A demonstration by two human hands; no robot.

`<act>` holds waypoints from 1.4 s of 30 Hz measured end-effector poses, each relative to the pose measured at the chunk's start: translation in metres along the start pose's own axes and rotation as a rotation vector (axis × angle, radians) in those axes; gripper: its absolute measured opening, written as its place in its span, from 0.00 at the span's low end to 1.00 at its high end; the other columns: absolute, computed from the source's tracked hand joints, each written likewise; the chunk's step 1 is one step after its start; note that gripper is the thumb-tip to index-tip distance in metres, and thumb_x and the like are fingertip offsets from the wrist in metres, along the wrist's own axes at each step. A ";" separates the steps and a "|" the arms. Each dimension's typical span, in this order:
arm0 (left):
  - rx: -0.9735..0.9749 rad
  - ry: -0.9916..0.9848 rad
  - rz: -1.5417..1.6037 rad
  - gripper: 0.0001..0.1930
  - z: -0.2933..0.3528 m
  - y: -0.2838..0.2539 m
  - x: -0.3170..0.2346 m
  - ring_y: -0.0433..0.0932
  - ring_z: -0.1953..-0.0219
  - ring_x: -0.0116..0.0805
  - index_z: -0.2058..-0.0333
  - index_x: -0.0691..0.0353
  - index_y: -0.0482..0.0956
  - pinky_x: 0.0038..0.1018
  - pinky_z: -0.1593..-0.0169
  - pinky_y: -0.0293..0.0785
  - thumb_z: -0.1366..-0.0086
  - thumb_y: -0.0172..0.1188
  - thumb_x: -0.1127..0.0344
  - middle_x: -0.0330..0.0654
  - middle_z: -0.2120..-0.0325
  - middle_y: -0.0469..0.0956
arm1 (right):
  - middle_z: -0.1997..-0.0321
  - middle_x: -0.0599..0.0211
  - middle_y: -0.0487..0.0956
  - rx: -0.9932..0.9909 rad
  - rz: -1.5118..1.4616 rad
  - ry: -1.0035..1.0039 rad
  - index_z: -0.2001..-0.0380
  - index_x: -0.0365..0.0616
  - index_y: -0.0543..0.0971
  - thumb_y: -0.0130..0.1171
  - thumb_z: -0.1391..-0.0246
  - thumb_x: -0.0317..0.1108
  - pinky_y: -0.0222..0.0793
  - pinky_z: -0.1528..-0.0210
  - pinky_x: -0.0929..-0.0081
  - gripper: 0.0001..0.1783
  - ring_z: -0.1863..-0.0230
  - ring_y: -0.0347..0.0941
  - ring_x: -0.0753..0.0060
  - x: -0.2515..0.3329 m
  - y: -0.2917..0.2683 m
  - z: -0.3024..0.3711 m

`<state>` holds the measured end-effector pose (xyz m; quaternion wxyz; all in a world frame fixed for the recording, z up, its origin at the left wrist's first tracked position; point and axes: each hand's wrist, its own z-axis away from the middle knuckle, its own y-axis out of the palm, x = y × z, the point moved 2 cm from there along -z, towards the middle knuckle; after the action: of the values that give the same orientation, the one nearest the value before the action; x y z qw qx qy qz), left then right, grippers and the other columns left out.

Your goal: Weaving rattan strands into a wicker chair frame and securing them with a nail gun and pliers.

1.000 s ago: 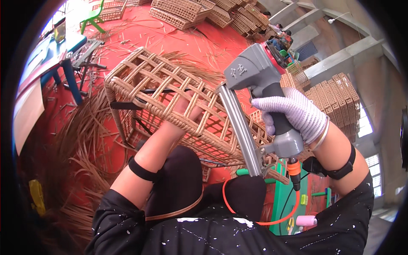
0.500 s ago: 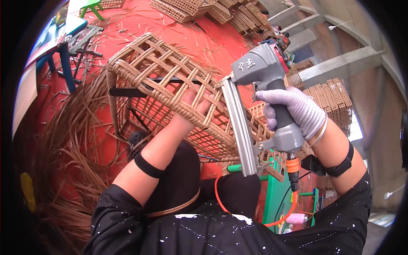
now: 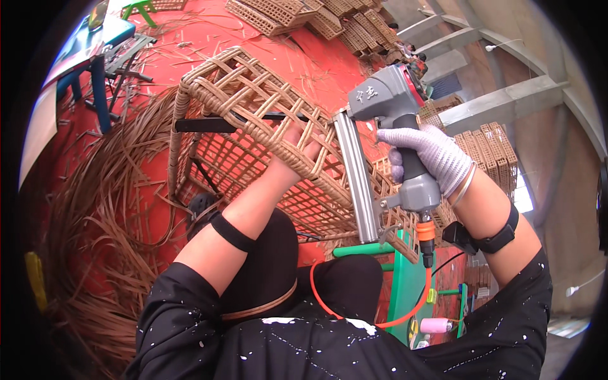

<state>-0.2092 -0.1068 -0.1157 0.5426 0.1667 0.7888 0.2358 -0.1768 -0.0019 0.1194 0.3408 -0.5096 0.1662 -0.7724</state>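
Basket (image 3: pixel 261 138), tan strips w/ a thick wrapped edge, is tilted in front of the person, approx. mid-view. Progress, as far as shown: visible sides look woven & edges bound; black bars (image 3: pixel 206 125) run along the frame; can't tell how many joints are fastened vs. left. Inside it: L hand (image 3: pixel 292 135), bare, reaching behind the openwork, partly hidden, so can't tell if it grips or just braces; red floor (image 3: pixel 261 44) shows thru the gaps. R hand (image 3: pixel 437 155), gloved, is wrapped round the handle of a gray nail gun (image 3: pixel 383 96), nose right by the basket's edge, contact unclear. Orange hose (image 3: pixel 415 310) hangs off the gun near a green bench (image 3: pixel 405 288) & pink spool (image 3: pixel 436 325). Loose strips (image 3: pixel 114 202) heap at left. Other baskets, stacked at back (image 3: pixel 272 16) & far right (image 3: pixel 491 152); contents n/a from this angle.
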 end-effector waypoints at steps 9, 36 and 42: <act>-0.062 0.020 0.048 0.14 -0.003 0.005 0.007 0.75 0.80 0.25 0.60 0.65 0.73 0.21 0.78 0.73 0.36 0.58 0.60 0.39 0.75 0.77 | 0.81 0.69 0.74 -0.026 -0.038 0.001 0.73 0.41 0.74 0.69 0.55 0.36 0.73 0.80 0.74 0.14 0.83 0.72 0.75 -0.004 -0.004 -0.014; -0.049 0.065 0.134 0.10 -0.009 0.007 0.015 0.77 0.70 0.28 0.63 0.65 0.75 0.26 0.65 0.74 0.35 0.56 0.63 0.40 0.71 0.79 | 0.84 0.72 0.74 0.060 0.358 -0.030 0.71 0.44 0.74 0.69 0.57 0.39 0.69 0.82 0.79 0.15 0.86 0.71 0.78 0.006 -0.027 -0.031; -0.057 0.044 0.118 0.09 -0.009 0.005 0.014 0.75 0.80 0.27 0.63 0.65 0.74 0.23 0.77 0.72 0.35 0.56 0.64 0.39 0.76 0.78 | 0.83 0.72 0.74 0.094 0.344 -0.017 0.72 0.44 0.74 0.68 0.56 0.38 0.68 0.82 0.79 0.14 0.85 0.71 0.78 0.004 -0.032 -0.034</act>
<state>-0.2220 -0.0971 -0.1208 0.5147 0.1922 0.7824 0.2932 -0.2194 0.0154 0.1269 0.4926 -0.4637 0.2118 -0.7053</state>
